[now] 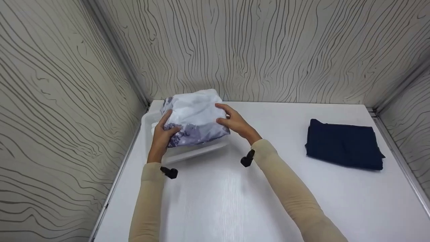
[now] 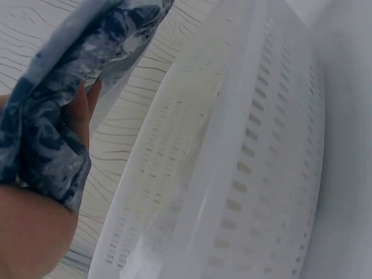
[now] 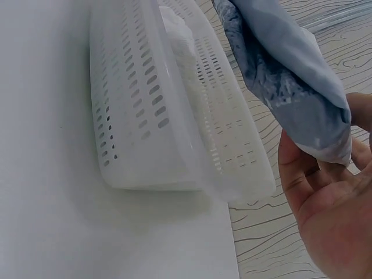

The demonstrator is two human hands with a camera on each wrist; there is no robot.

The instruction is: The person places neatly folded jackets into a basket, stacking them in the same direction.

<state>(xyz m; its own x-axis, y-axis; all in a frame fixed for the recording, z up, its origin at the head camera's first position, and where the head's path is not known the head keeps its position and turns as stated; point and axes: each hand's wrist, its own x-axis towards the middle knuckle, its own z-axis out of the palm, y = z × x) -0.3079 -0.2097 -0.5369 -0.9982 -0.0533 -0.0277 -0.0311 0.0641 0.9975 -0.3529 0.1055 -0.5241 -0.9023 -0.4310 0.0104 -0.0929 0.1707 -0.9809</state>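
A folded white and blue-purple patterned cloth (image 1: 195,114) is held up between both hands above a white plastic basket (image 1: 195,154). My left hand (image 1: 162,136) grips its left side, thumb on top and fingers curled beneath in the left wrist view. At the opposite side my right hand (image 1: 237,122) pinches the cloth's edge, its fingers underneath in the right wrist view. Both wrist views show a gap between the cloth and the basket's slotted wall (image 3: 133,87). Inside the basket lies some white fabric (image 3: 179,35), partly hidden by the rim.
A folded navy cloth (image 1: 344,144) lies on the right of the white table (image 1: 215,201). Wood-grain patterned panels (image 1: 252,50) close off the back and both sides. The basket stands at the table's back left corner, close to the left panel (image 1: 60,127).
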